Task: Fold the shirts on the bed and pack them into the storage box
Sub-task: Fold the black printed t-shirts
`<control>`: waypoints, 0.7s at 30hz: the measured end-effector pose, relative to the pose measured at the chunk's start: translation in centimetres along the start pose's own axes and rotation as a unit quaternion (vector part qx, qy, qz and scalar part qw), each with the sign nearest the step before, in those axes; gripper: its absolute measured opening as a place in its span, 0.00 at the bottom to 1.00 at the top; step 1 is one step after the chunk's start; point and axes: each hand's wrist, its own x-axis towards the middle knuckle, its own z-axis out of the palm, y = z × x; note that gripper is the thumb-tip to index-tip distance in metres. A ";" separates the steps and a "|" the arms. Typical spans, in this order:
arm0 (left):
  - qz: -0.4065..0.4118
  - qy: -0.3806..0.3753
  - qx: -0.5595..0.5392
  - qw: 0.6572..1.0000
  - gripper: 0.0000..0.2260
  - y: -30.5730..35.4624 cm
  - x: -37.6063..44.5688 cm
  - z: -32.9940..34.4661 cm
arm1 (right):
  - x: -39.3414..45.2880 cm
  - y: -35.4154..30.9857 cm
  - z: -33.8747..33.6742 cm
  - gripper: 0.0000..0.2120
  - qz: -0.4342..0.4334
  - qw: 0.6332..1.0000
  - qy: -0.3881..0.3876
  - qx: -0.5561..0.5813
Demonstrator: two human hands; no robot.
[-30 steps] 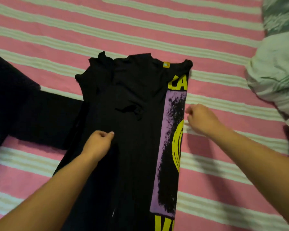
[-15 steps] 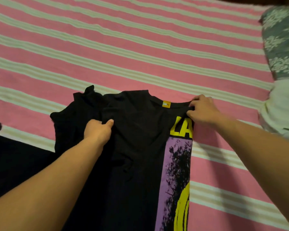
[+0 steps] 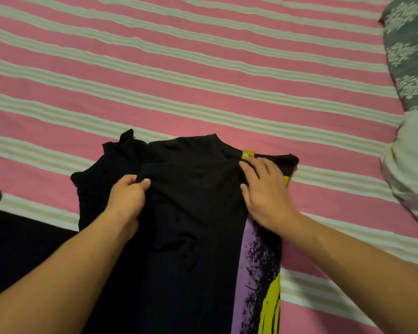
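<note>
Where the pink-and-white striped bedsheet [image 3: 203,75] fills the view, a black shirt [image 3: 193,213] lies partly folded at lower centre, purple and yellow print along its right edge, lettering hidden. Left hand [image 3: 128,201] pinches a fold of it; right hand [image 3: 266,191] presses flat, fingers straight. Orange neck label [image 3: 248,155], writing unreadable.

head cam | looks forward-down, close over striped bed [image 3: 203,68] | single view
</note>
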 end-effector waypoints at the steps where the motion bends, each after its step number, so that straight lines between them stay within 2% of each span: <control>1: 0.039 0.016 0.037 0.998 0.04 -0.2 0.0 -0.3 | 0.3 -0.2 0.8 0.24 -0.010 1.000 -0.008 -0.001; 3: 0.090 0.020 0.080 0.993 0.05 -0.6 -0.6 -0.8 | 2.0 0.1 1.8 0.22 -0.003 1.000 -0.029 -0.003; 7: 0.038 -0.017 0.155 0.987 0.18 -2.1 -1.2 -1.1 | 5.2 0.6 1.7 0.11 0.036 0.997 -0.068 -0.013; 9: 0.070 -0.003 0.224 0.972 0.15 -2.1 -1.5 -1.0 | 5.4 -0.4 0.8 0.10 0.062 0.998 -0.024 0.012; 12: 0.166 0.032 0.266 0.949 0.08 -1.3 -2.1 -1.2 | 2.7 -4.1 -0.4 0.17 0.073 0.994 0.075 0.026; 13: 0.182 0.033 0.270 0.945 0.06 -1.0 -2.1 -1.4 | 1.2 -5.6 -0.4 0.22 0.064 0.996 0.061 0.018; 16: 0.177 0.016 0.299 0.937 0.05 -0.8 -2.0 -1.4 | -2.5 -8.1 1.3 0.34 0.076 0.994 -0.075 -0.012; 18: 0.172 0.008 0.331 0.928 0.05 -1.4 -1.6 -1.4 | -3.5 -8.2 3.1 0.36 0.084 0.986 -0.139 -0.029; 21: 0.165 0.004 0.366 0.916 0.07 -1.2 -1.4 -1.3 | -3.3 -8.2 3.9 0.36 0.087 0.978 -0.188 -0.026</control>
